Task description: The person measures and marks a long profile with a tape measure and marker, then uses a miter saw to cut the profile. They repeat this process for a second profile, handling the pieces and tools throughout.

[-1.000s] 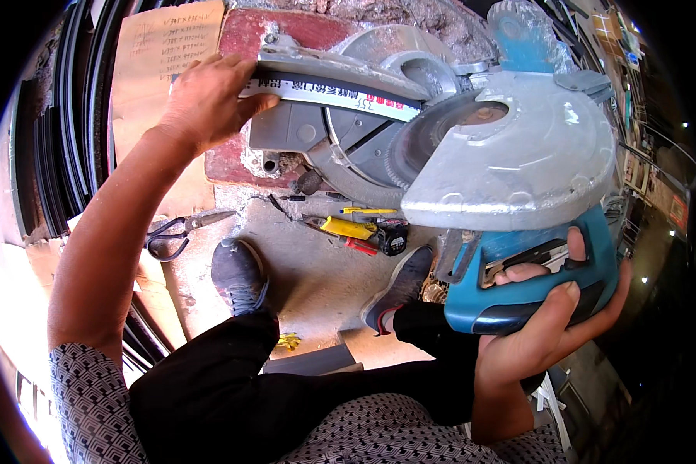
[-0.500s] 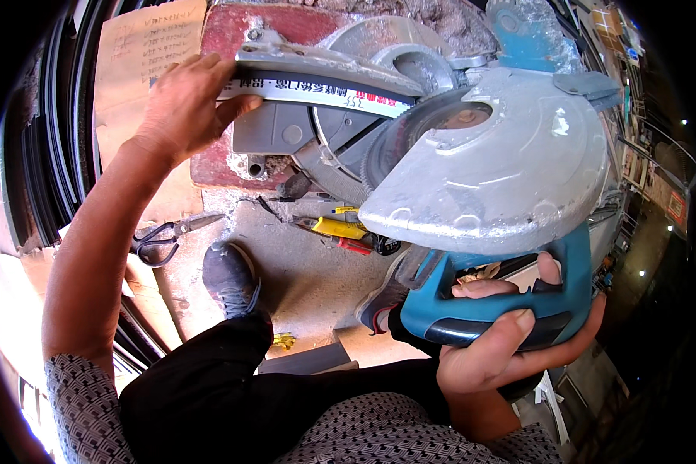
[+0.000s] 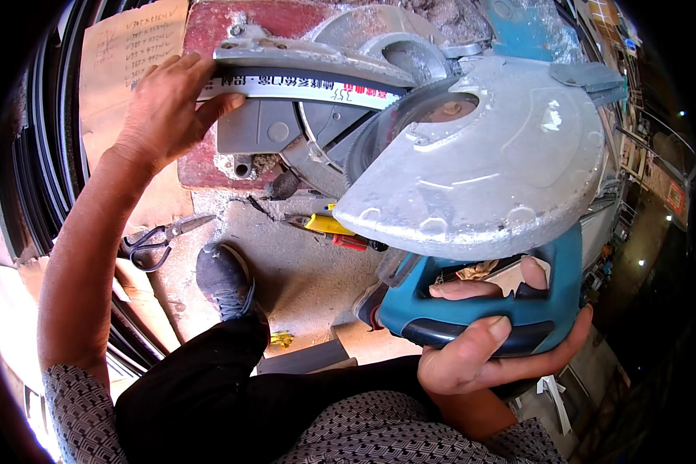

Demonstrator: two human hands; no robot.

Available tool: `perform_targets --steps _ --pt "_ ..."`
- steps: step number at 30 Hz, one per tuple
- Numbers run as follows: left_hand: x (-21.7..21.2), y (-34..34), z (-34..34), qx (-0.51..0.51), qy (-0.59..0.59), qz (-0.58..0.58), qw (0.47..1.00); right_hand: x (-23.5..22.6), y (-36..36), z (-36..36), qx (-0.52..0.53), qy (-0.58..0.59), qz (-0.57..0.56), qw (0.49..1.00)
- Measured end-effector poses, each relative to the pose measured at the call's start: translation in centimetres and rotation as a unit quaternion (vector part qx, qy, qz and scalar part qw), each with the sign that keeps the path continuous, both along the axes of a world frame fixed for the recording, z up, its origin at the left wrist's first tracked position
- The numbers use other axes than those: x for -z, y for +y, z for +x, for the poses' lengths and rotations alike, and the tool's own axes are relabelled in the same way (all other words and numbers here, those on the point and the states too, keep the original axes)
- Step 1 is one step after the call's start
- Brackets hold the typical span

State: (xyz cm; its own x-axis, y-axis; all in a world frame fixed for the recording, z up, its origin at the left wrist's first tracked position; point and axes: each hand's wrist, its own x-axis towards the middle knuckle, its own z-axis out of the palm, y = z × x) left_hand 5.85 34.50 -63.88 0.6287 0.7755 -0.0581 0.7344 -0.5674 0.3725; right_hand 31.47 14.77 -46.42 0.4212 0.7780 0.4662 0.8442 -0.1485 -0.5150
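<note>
My left hand [image 3: 166, 108] is closed on the left end of a long profile strip [image 3: 305, 89], with the thumb along its near edge. White printed film covers the strip, which lies against the metal fence [image 3: 309, 60] of a mitre saw. Its right end meets the toothed blade [image 3: 371, 139], partly hidden by the grey guard [image 3: 472, 178]. My right hand [image 3: 479, 348] wraps round the saw's teal loop handle [image 3: 410, 305], the thumb outside and fingertips showing through the opening. I cannot tell whether the blade is spinning.
Scissors [image 3: 166, 238], yellow-handled pliers [image 3: 329, 225] and a red-handled tool [image 3: 348, 243] lie on the floor near my shoe [image 3: 224, 278]. Dark long profiles [image 3: 39, 155] stand at the left beside cardboard [image 3: 120, 69] with handwriting. The saw stands on a red board [image 3: 201, 31].
The view has shifted, moving the scene slightly left. The saw head, with my right hand on its handle, has come a little lower towards me. My left hand keeps its hold on the strip.
</note>
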Motion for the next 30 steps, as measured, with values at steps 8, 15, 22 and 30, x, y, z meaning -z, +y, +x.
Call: perform_targets --steps 8,15,22,30 --pt "-0.13 -0.05 -0.02 -0.001 0.008 -0.005 1.000 -0.20 -0.68 -0.13 -0.007 0.009 -0.021 1.000" --pt "0.03 -0.41 -0.03 -0.006 -0.009 0.014 1.000 0.55 0.20 -0.64 0.002 0.030 0.031 0.999" --pt "0.03 -0.20 0.17 0.000 0.004 0.005 1.000 0.70 -0.18 -0.21 -0.002 0.021 0.026 0.999" --pt "0.04 -0.14 0.02 0.002 0.011 0.010 1.000 0.46 -0.05 -0.31 -0.002 0.010 0.019 1.000"
